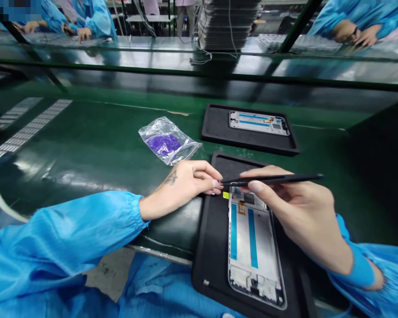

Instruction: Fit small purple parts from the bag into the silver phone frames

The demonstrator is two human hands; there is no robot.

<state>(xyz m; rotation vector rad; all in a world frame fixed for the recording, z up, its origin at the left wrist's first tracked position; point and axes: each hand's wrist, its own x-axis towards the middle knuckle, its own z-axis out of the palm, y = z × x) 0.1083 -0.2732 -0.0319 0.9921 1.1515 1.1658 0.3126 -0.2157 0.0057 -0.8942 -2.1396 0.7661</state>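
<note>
The phone frame (pixel 252 247) lies in the right half of the near black tray (pixel 212 247). Over that tray's far end the right hand (pixel 301 216) grips black tweezers (pixel 275 179), and the left hand (pixel 185 181) pinches its fingertips together at their tip. Beyond the tray lie 1 bag of purple parts (pixel 167 141) and a 2nd tray (pixel 215 126).

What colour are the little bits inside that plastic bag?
Purple. The bits show best in the head view.
</note>
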